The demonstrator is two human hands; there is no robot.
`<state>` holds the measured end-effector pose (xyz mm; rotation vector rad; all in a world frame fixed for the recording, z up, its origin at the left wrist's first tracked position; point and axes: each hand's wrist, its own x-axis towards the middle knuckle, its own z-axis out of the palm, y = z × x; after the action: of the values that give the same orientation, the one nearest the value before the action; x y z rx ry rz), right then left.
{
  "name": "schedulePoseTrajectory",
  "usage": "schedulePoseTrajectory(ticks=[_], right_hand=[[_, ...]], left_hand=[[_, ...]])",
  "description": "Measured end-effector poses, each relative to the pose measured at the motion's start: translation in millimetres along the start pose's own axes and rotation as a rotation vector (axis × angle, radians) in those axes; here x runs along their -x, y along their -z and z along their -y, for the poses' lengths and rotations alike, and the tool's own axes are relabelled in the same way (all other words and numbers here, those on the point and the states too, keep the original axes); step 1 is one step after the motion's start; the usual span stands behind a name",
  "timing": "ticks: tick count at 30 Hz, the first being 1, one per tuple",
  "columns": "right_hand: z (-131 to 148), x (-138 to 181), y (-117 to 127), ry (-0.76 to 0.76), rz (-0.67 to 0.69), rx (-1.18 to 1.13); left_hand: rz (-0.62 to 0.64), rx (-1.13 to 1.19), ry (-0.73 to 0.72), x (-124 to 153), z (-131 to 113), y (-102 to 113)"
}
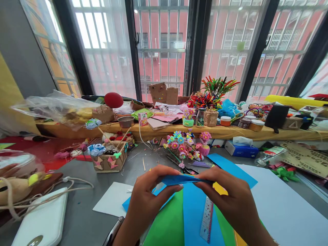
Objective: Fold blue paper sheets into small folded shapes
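My left hand (pixel 147 196) and my right hand (pixel 230 198) are both pinched shut on a folded strip of blue paper (pixel 183 179), one at each end, held level just above the table. A small yellow paper piece (pixel 220 189) pokes out beside my right thumb. Under my hands lie a green sheet (pixel 167 225), a blue sheet (pixel 193 212) and a patterned ruler (pixel 207 220) lying lengthwise on the blue sheet.
Scissors (pixel 188 168) and a bunch of small craft flowers (pixel 183 145) lie just beyond my hands. A cardboard basket (pixel 110 160) stands to the left, a white device with a cable (pixel 43 222) at the near left, a tissue box (pixel 242 149) at right. A cluttered wooden ledge (pixel 164 131) runs below the windows.
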<state>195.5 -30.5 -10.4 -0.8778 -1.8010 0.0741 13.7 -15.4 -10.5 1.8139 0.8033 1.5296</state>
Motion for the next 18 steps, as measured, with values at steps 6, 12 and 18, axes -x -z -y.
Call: schedulePoseTrajectory(ticks=[6,12,18], right_hand=[[-2,-1,-1,0.001,0.033,-0.026],[-3,-2,1,-0.108,0.053,-0.036],[-4,3,-2,-0.202,-0.065,-0.052]], left_hand=[[-0.011,-0.078,-0.089,0,2,4],[-0.098,0.013,-0.015,0,-2,-2],[-0.181,0.108,0.068,2,-2,-7]])
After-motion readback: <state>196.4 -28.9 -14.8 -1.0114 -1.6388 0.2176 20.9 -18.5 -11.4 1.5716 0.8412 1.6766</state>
